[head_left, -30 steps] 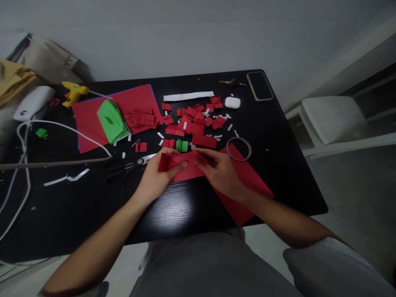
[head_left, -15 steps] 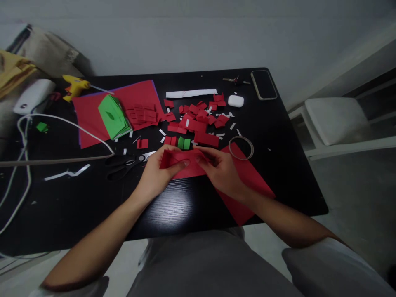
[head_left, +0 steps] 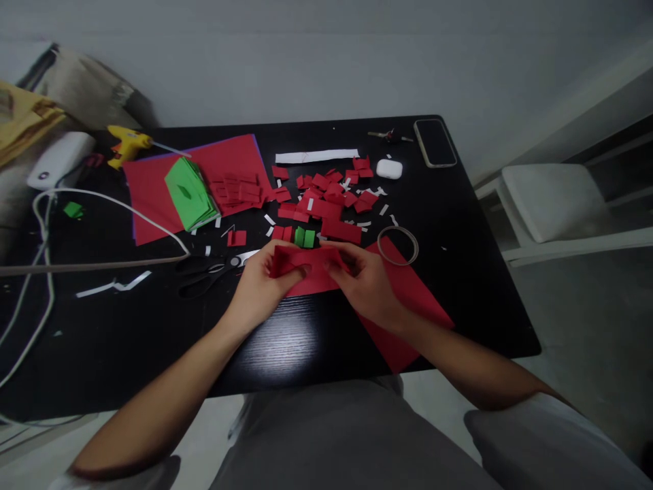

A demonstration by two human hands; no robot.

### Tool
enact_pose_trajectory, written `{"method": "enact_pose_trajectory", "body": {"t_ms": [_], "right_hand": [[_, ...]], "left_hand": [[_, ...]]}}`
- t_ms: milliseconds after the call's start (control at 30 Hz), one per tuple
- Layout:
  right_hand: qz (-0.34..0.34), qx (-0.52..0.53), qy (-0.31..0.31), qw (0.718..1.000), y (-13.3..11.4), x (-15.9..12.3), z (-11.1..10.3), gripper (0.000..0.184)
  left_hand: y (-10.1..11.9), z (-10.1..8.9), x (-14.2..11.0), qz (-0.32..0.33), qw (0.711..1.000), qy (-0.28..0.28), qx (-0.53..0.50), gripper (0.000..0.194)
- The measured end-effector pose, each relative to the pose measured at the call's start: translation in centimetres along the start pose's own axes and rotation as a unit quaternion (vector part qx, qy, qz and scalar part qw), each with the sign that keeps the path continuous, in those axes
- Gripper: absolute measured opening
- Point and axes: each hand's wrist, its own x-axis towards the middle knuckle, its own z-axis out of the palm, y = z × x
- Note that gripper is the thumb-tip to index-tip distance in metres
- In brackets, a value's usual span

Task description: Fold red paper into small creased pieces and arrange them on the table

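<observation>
Both hands pinch a folded piece of red paper [head_left: 309, 264] just above the black table [head_left: 127, 333]. My left hand [head_left: 262, 286] grips its left end, thumb on top. My right hand [head_left: 362, 280] grips its right end, fingers closed over the fold. A larger red sheet [head_left: 408, 299] lies under my right wrist. Behind the hands lie several small red paper pieces [head_left: 326, 201] and a small green folded piece [head_left: 305, 237].
Scissors [head_left: 214, 272] lie left of my left hand. A tape ring [head_left: 398, 245], white earbud case [head_left: 389, 168], phone [head_left: 435, 142], white paper strip [head_left: 316, 156], green paper stack [head_left: 190, 192] on a red sheet [head_left: 153, 184], yellow glue gun [head_left: 127, 144] and white cable [head_left: 102, 204] are around.
The hands stay in place; the fingers have folded the red paper in a little tighter. The view shifted slightly.
</observation>
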Motion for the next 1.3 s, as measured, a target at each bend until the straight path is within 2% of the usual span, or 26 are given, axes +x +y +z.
{"method": "enact_pose_trajectory", "body": {"t_ms": [367,600,833,1300], "right_hand": [[0.019,0.051,-0.013,0.998,0.45,0.09,-0.02,0.034],[0.01,0.019,0.002,1.0,0.03,0.16,0.1,0.021],[0.02,0.021,0.013,1.0,0.7,0.15,0.35,0.023],[0.018,0.024,-0.004,1.0,0.23,0.31,-0.34,0.026]], "left_hand": [[0.14,-0.05,0.12,0.004,1.0,-0.005,-0.01,0.021],[0.12,0.27,0.01,0.002,1.0,-0.006,-0.03,0.023],[0.16,0.36,-0.01,0.002,1.0,-0.008,-0.016,0.024],[-0.12,0.2,0.06,0.005,1.0,-0.01,-0.023,0.022]]}}
